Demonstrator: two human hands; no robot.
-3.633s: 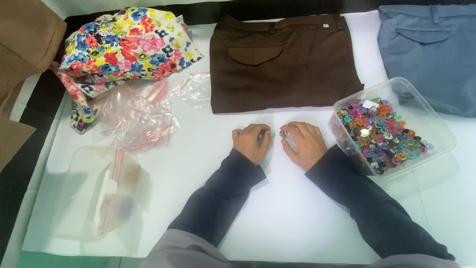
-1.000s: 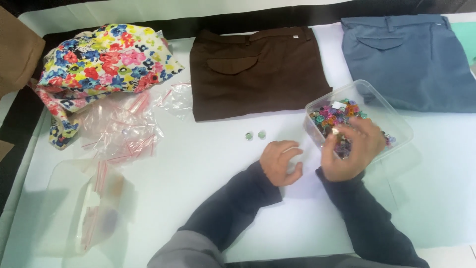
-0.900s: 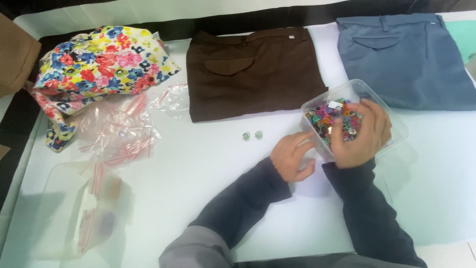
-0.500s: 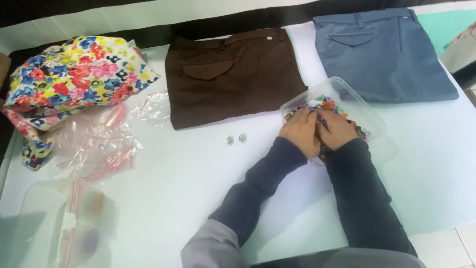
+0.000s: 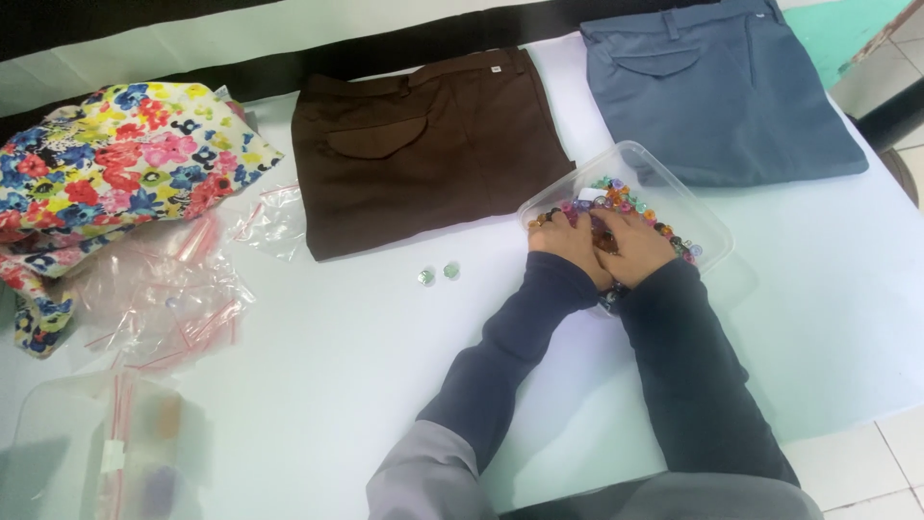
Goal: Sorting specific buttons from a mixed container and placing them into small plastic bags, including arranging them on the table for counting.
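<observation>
grip unclear: both hands, left hand (image 5: 570, 247) and right hand (image 5: 633, 245), buried among glossy beads (image 5: 616, 193) in clear plastic tub (image 5: 674, 193).

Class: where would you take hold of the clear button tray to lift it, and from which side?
Probably the tray by its two long rims, from above: it is shallow, open-topped and lies flat, full of loose buttons. Both hands, left and right, are inside now.
</observation>
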